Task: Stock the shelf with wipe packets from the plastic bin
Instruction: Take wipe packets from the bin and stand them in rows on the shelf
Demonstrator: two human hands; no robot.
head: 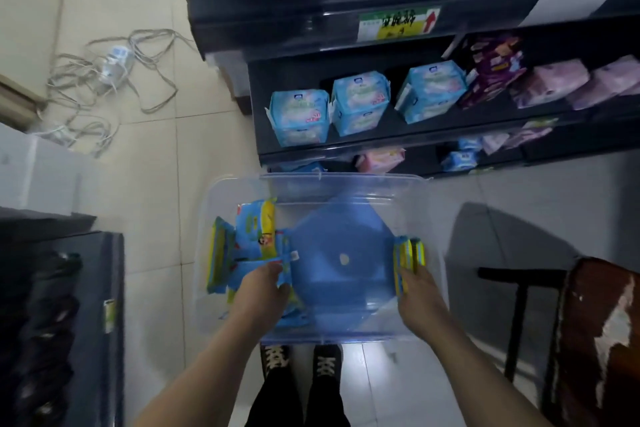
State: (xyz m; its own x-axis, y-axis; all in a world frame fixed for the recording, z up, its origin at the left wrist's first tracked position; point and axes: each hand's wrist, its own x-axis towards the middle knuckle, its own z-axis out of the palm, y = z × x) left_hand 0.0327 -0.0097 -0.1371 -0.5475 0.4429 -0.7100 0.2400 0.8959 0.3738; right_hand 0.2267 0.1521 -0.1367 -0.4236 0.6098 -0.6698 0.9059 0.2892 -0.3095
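A clear plastic bin [346, 180] sits on a blue stool in front of me, below the dark shelf [415, 128]. Several blue-and-yellow wipe packets [249, 239] lie in its left half. My left hand [259, 295] reaches into that pile and grips a blue packet [263, 267] at its edge. My right hand [420, 298] is inside the bin's right side, holding a small upright stack of wipe packets [408, 255] between fingers and thumb. The blue stool top [341, 253] shows through the bin's bare middle.
The shelf holds light-blue packs [360, 100], purple and pink packs [554, 80] to the right. A tangle of cables [110, 69] lies on the tiled floor at left. A dark counter [69, 322] stands at left, a worn chair [595, 340] at right. My shoes [301, 360] stand under the bin.
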